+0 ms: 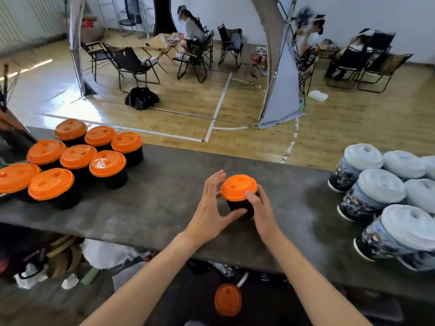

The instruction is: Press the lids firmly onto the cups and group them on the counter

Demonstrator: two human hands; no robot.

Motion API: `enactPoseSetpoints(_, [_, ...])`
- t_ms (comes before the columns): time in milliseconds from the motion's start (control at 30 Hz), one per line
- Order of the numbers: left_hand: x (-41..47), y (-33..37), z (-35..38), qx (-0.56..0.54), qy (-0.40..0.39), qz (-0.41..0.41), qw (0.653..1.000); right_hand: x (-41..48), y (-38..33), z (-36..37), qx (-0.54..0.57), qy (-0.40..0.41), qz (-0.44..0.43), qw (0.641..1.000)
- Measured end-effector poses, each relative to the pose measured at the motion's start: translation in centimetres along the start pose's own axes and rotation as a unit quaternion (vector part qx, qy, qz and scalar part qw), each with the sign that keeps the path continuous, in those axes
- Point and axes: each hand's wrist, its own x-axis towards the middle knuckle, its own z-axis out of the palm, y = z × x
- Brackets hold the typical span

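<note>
Nearest, below the front edge of the counter (150,215), a second orange lid (227,300) is seen in the dark space; whether a cup stands under it cannot be told. Two bare forearms reach up from the bottom edge to the middle of the grey counter. There a black cup (238,206) stands upright with an orange lid (239,187) sitting on its top. The left hand (209,208) is on its left side with the fingers spread and nearly straight, a little apart from the lid, and only the thumb touches the lower wall of the cup. The right hand (262,209) wraps the right side of the cup, its thumb lying against the rim of the lid. Further back at the left, eight lidded black cups (77,158) stand close together in a group, well apart from the held one. At the right, printed cups with pale lids (376,187) stand in another group. Beyond the counter there is a wooden floor (235,109) with white lines, black folding chairs (131,64) and seated people (191,31) near the far wall.
</note>
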Motion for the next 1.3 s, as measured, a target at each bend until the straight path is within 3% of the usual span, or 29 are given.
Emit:
enactPoseSetpoints(200, [0.1, -0.4, 1.9, -0.002, -0.04, -0.042, 0.998, -0.2, 2.0, -1.2, 0.013, 0.021, 0.009, 1.0])
enactPoseSetpoints(567, [0.5, -0.7, 1.8, -0.089, -0.074, -0.118, 0.986, -0.1, 2.3, -1.3, 0.032, -0.019, 0.007, 0.999])
enactPoseSetpoints(1067, [0.6, -0.1, 1.5, -0.126, -0.133, -0.113, 0.977, -0.1, 2.0, -2.1, 0.12, 0.007, 0.043, 0.992])
enactPoseSetpoints(1300, [0.5, -0.5, 1.2, -0.169, -0.04, -0.098, 0.98, -0.1, 2.1, -1.2, 0.034, -0.003, 0.022, 0.999])
